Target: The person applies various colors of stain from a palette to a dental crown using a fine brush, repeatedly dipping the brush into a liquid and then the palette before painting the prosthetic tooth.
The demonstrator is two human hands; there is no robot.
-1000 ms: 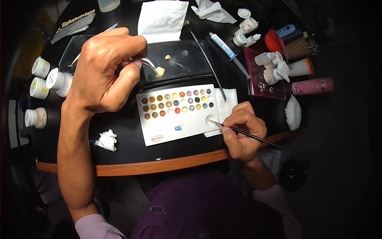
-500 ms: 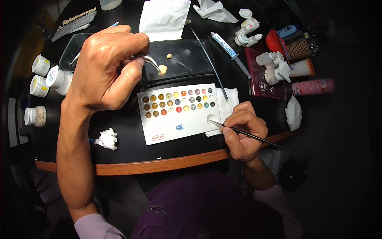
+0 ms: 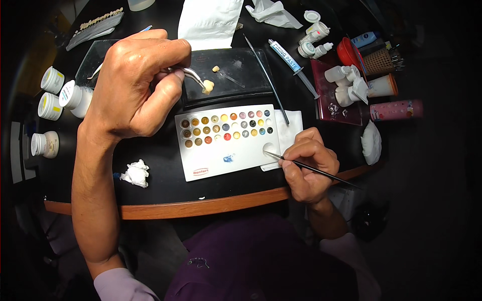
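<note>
My left hand [image 3: 143, 83] is closed round metal tweezers [image 3: 192, 74] with a curved tip. The tip pinches a small yellowish dental crown [image 3: 208, 87] above a black slab [image 3: 241, 90]. On the slab lies a second, smaller tooth-like piece [image 3: 216, 69]. My right hand [image 3: 311, 165] grips a thin dark-handled brush [image 3: 314, 171]. Its tip rests at a shallow round hollow of a white paint palette [image 3: 246, 164]. Rows of small wells of coloured paint fill the palette's upper part, and a blue smear [image 3: 229, 158] marks its lower part.
A second brush [image 3: 266, 79] lies across the slab's right side, near a syringe [image 3: 293, 67]. Lidded jars [image 3: 50, 106] stand at left, with crumpled tissue [image 3: 135, 174] nearer me. Small bottles [image 3: 344, 83] stand on a red tray [image 3: 324, 98] at right. A wooden edge [image 3: 201, 209] borders the table.
The whole view has shifted very slightly. Both hands keep their grips, and the brush tip stays at the palette's hollow.
</note>
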